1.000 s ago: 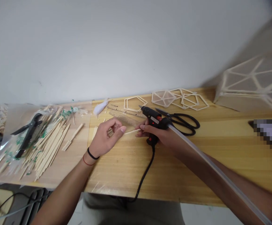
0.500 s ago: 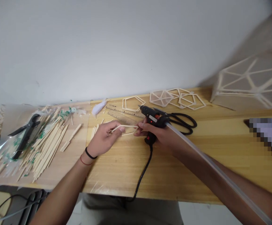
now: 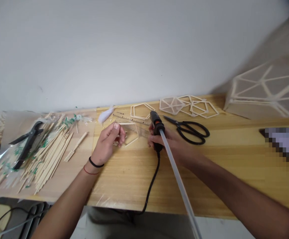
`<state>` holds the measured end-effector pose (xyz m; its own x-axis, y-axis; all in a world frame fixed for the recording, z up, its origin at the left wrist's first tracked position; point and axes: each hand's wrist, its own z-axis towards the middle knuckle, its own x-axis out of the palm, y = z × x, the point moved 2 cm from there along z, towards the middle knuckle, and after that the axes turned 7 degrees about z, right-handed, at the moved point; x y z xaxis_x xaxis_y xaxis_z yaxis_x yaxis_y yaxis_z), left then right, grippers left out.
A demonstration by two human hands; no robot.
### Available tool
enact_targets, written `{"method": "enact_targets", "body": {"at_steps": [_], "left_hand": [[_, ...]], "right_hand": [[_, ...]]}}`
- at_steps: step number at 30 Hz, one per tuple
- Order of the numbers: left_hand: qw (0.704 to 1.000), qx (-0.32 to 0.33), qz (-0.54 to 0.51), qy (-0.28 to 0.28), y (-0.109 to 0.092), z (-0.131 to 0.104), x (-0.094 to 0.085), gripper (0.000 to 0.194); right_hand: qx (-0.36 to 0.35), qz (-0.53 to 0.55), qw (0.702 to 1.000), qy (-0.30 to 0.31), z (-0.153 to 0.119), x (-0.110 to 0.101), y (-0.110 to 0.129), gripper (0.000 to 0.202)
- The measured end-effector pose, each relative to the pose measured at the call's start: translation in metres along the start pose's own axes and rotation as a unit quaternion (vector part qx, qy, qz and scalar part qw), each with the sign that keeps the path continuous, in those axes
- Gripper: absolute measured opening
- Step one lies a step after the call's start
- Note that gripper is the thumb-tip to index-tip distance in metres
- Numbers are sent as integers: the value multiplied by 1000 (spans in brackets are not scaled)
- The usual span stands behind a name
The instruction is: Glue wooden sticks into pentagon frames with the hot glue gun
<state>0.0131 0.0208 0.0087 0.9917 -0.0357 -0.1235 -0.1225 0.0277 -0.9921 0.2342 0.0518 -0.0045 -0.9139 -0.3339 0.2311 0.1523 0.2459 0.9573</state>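
Between thumb and fingers, my left hand [image 3: 109,137] pinches a small pale wooden stick frame [image 3: 137,131] by its left side, and the frame is held tilted above the table. My right hand [image 3: 168,141] is wrapped round the grip of a black hot glue gun [image 3: 156,121], its nozzle pointing away from me. A long translucent glue stick [image 3: 175,166] runs out of the gun's back toward me. The gun's black cord [image 3: 150,186] drops over the table edge. Behind the held frame lies a clear ruler [image 3: 131,119], partly covered.
Black scissors [image 3: 191,129] lie right of the gun. Finished stick frames [image 3: 141,111] and a panelled hexagon [image 3: 171,105] lie along the wall. At left are loose wooden sticks [image 3: 54,156] and a black cutter [image 3: 28,146]. A large panelled structure [image 3: 266,89] stands at right.
My right hand has let go of the stick frame's right side and turned the glue gun to point forward. In my left hand the frame has tipped, showing more of its outline.
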Motion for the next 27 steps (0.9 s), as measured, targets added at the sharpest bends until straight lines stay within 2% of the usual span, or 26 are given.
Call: {"method": "enact_targets", "body": {"at_steps": [4, 8, 11, 16, 19, 21, 24, 27], "left_hand": [[996, -52, -67, 4, 0, 1, 1, 48], [987, -98, -117, 38, -2, 0, 5, 48], [985, -110, -118, 55, -4, 0, 6, 49], [986, -115, -107, 52, -3, -1, 5, 47], [989, -108, -100, 32, -3, 0, 4, 46], [991, -95, -88, 12, -4, 0, 3, 46], [995, -83, -62, -15, -5, 1, 1, 47], [995, -80, -43, -36, -5, 3, -2, 49]], "right_hand": [[7, -14, 999, 31, 0, 1, -1, 43], [-14, -33, 999, 25, 4, -2, -8, 36], [-7, -12, 1000, 24, 5, -3, -13, 37], [76, -34, 993, 83, 3, 1, -9, 42], [46, -59, 996, 52, 3, -1, -4, 37], [15, -32, 999, 21, 5, -5, -2, 30], [-13, 77, 997, -2, 8, -7, -1, 23], [-27, 167, 985, -21, 9, -5, 2, 34]]}}
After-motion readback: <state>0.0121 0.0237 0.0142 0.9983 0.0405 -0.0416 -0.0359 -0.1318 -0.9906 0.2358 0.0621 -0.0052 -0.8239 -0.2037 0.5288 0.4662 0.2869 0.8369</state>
